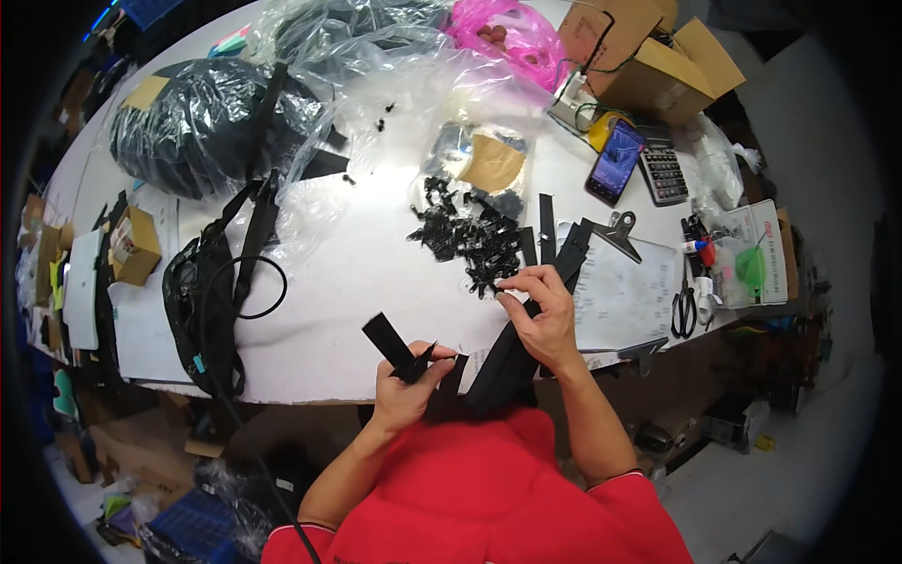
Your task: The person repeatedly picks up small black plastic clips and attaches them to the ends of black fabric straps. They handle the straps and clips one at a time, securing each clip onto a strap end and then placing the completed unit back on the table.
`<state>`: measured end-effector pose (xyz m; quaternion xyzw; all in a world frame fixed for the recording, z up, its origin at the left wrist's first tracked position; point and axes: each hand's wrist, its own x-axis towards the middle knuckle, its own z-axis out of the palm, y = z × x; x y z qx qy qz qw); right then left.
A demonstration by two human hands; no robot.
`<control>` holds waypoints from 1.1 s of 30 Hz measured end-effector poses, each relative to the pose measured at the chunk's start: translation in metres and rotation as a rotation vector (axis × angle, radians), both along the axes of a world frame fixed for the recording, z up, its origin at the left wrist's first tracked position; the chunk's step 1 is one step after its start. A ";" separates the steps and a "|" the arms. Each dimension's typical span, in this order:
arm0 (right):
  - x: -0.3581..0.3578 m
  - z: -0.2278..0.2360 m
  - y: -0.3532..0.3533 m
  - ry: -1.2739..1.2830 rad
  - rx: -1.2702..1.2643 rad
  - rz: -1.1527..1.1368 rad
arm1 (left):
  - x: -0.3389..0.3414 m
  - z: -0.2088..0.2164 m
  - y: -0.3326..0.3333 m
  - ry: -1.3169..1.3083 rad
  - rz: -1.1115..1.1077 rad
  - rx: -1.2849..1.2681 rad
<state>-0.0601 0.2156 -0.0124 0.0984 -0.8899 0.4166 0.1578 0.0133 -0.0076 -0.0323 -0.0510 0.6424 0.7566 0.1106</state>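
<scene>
My left hand [404, 390] is closed on a black strip [383, 331] near the table's front edge. One flat end of the strip sticks up and to the left of the fingers. My right hand [545, 320] is closed in a pinch at the lower edge of a heap of small black parts [460, 230]. Whatever lies between its fingertips is too small to make out. Long black strips [507, 365] run from below the right hand toward the upper right, partly covered by it. Shorter black strips [547, 226] lie beside the heap.
A clipboard with papers [620, 291], scissors [686, 310], a phone [615, 162] and a calculator [665, 174] lie on the right. Behind stand cardboard boxes [672, 80] and a pink bag [507, 42]. On the left are a large plastic-wrapped black bundle [202, 127] and a black bag [202, 291].
</scene>
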 end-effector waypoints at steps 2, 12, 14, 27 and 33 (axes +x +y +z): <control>0.001 0.004 -0.003 -0.219 -0.178 0.022 | 0.000 0.000 0.003 -0.024 -0.010 0.004; -0.007 -0.006 -0.011 -0.267 -0.784 0.052 | 0.002 -0.003 -0.002 -0.119 -0.020 0.066; -0.007 0.003 -0.010 -0.282 -0.952 -0.009 | 0.003 -0.004 -0.004 -0.118 -0.011 0.070; 0.054 0.009 -0.023 -0.469 -0.698 0.229 | -0.001 0.014 0.007 -0.036 -0.021 0.120; 0.060 0.014 -0.026 -0.493 -0.698 0.268 | 0.005 0.022 0.009 0.178 -0.017 0.082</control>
